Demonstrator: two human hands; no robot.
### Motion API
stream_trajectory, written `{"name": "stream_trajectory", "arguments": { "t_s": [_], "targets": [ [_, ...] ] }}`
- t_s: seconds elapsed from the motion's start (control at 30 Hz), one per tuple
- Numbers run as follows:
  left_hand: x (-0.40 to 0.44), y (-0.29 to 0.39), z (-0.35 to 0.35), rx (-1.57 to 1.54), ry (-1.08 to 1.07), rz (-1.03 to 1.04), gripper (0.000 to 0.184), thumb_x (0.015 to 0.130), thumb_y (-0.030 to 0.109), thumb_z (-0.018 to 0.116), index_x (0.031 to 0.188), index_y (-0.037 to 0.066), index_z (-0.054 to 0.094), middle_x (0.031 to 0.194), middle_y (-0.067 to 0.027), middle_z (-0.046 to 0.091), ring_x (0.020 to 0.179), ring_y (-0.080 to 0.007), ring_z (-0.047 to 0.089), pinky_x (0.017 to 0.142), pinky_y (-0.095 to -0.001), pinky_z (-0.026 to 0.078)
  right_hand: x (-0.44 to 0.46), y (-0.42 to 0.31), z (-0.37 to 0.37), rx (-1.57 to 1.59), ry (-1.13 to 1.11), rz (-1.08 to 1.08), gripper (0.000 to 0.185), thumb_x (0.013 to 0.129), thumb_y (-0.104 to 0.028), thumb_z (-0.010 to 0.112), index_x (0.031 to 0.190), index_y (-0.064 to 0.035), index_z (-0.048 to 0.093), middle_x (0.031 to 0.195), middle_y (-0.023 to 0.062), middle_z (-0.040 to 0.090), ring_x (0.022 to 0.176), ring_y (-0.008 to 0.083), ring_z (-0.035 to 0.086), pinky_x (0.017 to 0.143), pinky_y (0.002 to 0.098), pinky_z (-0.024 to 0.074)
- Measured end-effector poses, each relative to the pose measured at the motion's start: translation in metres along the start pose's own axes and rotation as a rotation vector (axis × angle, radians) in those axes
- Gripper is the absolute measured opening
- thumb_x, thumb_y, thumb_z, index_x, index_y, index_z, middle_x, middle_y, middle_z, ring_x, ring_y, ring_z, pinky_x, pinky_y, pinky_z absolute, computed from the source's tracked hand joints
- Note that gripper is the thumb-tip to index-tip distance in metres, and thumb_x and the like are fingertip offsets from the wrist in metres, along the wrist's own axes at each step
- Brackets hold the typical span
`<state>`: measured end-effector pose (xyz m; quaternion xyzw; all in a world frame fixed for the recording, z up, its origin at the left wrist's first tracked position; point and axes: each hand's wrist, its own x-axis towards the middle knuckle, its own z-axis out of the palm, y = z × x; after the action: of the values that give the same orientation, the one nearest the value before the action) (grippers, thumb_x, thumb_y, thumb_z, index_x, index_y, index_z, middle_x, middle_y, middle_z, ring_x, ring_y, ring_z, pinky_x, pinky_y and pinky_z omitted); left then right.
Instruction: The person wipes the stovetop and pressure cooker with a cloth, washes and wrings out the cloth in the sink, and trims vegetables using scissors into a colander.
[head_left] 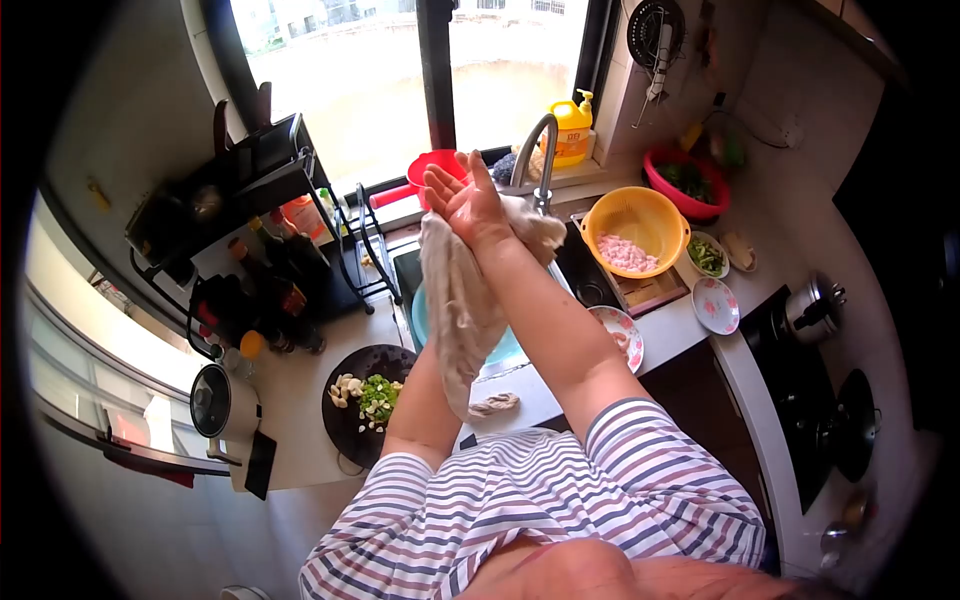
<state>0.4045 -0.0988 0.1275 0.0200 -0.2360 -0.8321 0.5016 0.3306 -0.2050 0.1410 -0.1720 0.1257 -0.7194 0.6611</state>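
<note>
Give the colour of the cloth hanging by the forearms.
Pale beige, nearly off-white: the cloth shows in the head view.

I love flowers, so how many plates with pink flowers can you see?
2: one plate on the counter, below and right of the yellow basket; another plate partly hidden by the right forearm. More may be hidden.

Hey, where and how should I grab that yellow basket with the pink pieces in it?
I'd take the yellow basket by its rim, at left and right, coming from above: it is wide, round and open-topped, and the pink pieces lie inside, so a two-sided grip should keep it level. The cloth at your right hand should probably go down first.
</note>
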Motion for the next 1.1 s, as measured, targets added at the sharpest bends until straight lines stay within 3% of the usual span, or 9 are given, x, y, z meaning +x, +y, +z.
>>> {"name": "stream_trajectory", "arguments": {
  "t_s": [0.2, 0.43, 0.57, 0.63, 0.77, 0.83, 0.93, 1.0, 1.1],
  "targets": [
    [-0.033, -0.027, 0.038, 0.028, 0.193, -0.319, 0.039, 0.092, 0.031, 0.046, 0.125, 0.009, 0.042, 0.117, -0.0091, 0.051, 0.103, -0.0199, 0.052, 0.087, -0.0324, 0.044, 0.043, -0.011, -0.014, -1.712, 0.295, -0.659, 0.044, 0.080, -0.037, 0.060, 0.107, -0.0037, 0.050, 0.076, 0.0131, 0.063, 0.072, 0.0255, 0.063, 0.062, 0.0348, 0.0505],
    [-0.004, -0.033, 0.009, 0.153, 0.370, -0.210, 0.026, 0.086, 0.027, 0.056, 0.102, 0.006, 0.059, 0.092, -0.0036, 0.061, 0.080, -0.0130, 0.058, 0.072, -0.0279, 0.048, 0.035, -0.001, -0.028, -2.887, -0.532, -1.216, 0.010, 0.074, -0.016, 0.053, 0.081, -0.0125, 0.059, 0.075, 0.0041, 0.060, 0.074, 0.0204, 0.057, 0.068, 0.0397, 0.0399],
    [0.058, -0.017, -0.049, 1.132, 0.362, 0.335, 0.020, 0.084, 0.015, 0.051, 0.099, 0.004, 0.059, 0.099, -0.0072, 0.058, 0.092, -0.0179, 0.052, 0.078, -0.0256, 0.043, 0.033, 0.014, -0.037, -2.897, -0.036, -0.944, 0.019, 0.081, -0.024, 0.048, 0.084, -0.0126, 0.063, 0.085, 0.0068, 0.062, 0.086, 0.0226, 0.055, 0.071, 0.0448, 0.0367],
    [0.114, -0.020, -0.100, 0.251, 0.317, 0.295, 0.016, 0.085, 0.016, 0.051, 0.090, 0.002, 0.057, 0.099, -0.0089, 0.057, 0.088, -0.0163, 0.054, 0.074, -0.0279, 0.045, 0.003, 0.006, -0.024, -2.638, 0.163, -0.597, 0.024, 0.083, -0.027, 0.045, 0.093, -0.0115, 0.059, 0.100, 0.0074, 0.059, 0.100, 0.0232, 0.052, 0.081, 0.0440, 0.0376],
    [0.066, 0.016, 0.032, 2.384, 0.120, -0.222, 0.041, 0.071, 0.031, 0.057, 0.102, 0.005, 0.062, 0.101, -0.0169, 0.060, 0.100, -0.0278, 0.056, 0.087, -0.0457, 0.037, -0.043, -0.021, -0.028, -1.624, 0.081, -0.375, 0.023, 0.085, -0.026, 0.043, 0.097, -0.0100, 0.056, 0.102, 0.0075, 0.057, 0.099, 0.0210, 0.051, 0.081, 0.0410, 0.0387],
    [0.056, 0.017, 0.057, 2.594, 0.003, -0.026, 0.044, 0.073, 0.031, 0.059, 0.109, 0.005, 0.060, 0.102, -0.0178, 0.061, 0.099, -0.0293, 0.057, 0.087, -0.0544, 0.035, -0.060, -0.026, -0.026, -1.093, -0.003, -0.214, 0.024, 0.086, -0.025, 0.043, 0.100, -0.0092, 0.054, 0.103, 0.0075, 0.056, 0.098, 0.0199, 0.051, 0.081, 0.0395, 0.0392],
    [0.047, 0.024, 0.097, 2.329, -0.440, 0.092, 0.060, 0.067, 0.033, 0.072, 0.117, 0.004, 0.053, 0.109, -0.0165, 0.058, 0.106, -0.0288, 0.052, 0.094, -0.0476, 0.036, -0.080, -0.022, -0.016, -0.854, -0.085, -0.148, 0.024, 0.088, -0.024, 0.042, 0.103, -0.0081, 0.051, 0.104, 0.0076, 0.054, 0.098, 0.0182, 0.050, 0.082, 0.0372, 0.0400],
    [0.069, 0.021, 0.078, 1.269, -0.578, 0.029, 0.049, 0.076, 0.026, 0.068, 0.117, 0.004, 0.052, 0.106, -0.0132, 0.059, 0.106, -0.0246, 0.052, 0.090, -0.0353, 0.044, -0.087, -0.016, -0.008, -0.865, -0.126, -0.164, 0.024, 0.089, -0.024, 0.041, 0.105, -0.0074, 0.049, 0.104, 0.0077, 0.053, 0.097, 0.0171, 0.050, 0.082, 0.0357, 0.0405],
    [0.087, 0.025, 0.052, 0.183, -0.099, 0.104, 0.055, 0.081, 0.025, 0.063, 0.125, 0.005, 0.036, 0.116, -0.0235, 0.047, 0.113, -0.0324, 0.046, 0.090, -0.0490, 0.044, -0.096, -0.004, 0.005, -1.117, -0.207, -0.307, 0.025, 0.091, -0.023, 0.040, 0.109, -0.0062, 0.046, 0.105, 0.0078, 0.052, 0.096, 0.0154, 0.049, 0.082, 0.0335, 0.0413]
  ]
}}
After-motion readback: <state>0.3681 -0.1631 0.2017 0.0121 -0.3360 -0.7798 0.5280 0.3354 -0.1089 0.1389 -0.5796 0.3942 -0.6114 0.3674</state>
